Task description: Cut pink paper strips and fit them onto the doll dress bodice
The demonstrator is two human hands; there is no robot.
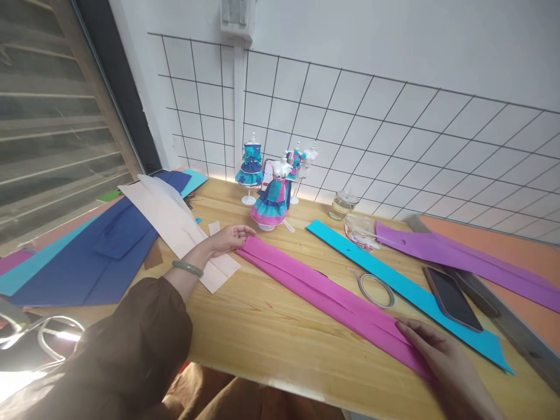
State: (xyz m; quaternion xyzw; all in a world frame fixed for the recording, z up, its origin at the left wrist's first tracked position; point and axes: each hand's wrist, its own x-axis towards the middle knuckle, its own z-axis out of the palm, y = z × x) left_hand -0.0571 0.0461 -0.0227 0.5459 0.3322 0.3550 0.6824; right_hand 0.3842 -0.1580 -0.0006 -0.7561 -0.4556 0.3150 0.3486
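Note:
A long folded pink strip [324, 293] lies slantwise across the wooden table [245, 332]. My left hand [230, 239], with a green bangle at the wrist, pinches the strip's far left end. At the near right end my right hand [431, 347] grips the strip between thumb and fingers. Behind the strip runs a blue strip [385, 277], with a roll of tape [376, 290] between the two. Pale pink paper pieces [219, 271] lie beside and under my left wrist.
Small dress forms in layered dresses [270, 204] stand at the back, near a glass jar [343, 205]. A phone [452, 298] rests on the blue strip; purple paper [472, 259] lies beyond. Dark blue sheets [100, 256] are stacked left. Scissors-like metal loops [56, 338] show lower left.

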